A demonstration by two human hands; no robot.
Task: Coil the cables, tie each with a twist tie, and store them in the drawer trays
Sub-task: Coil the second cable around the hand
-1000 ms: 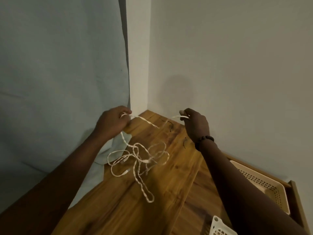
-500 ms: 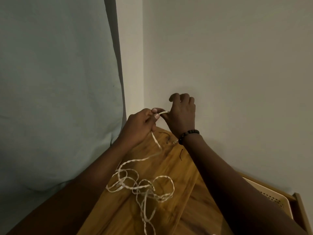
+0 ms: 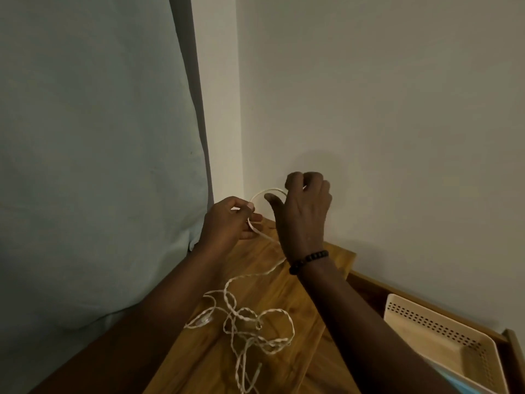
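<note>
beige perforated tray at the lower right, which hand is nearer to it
Right. The right hand is raised up and left of the beige tray, its forearm running past the tray's edge. The left hand, with its grip on the white cable, sits farther left.

A pale blue curtain (image 3: 93,166) hangs at nine o'clock; a beige wall (image 3: 383,109) fills twelve to three o'clock.

Home room corner: plain wall (image 3: 383,109), curtain (image 3: 93,152), wooden drawer unit (image 3: 284,280), plastic tray (image 3: 443,331).
</note>
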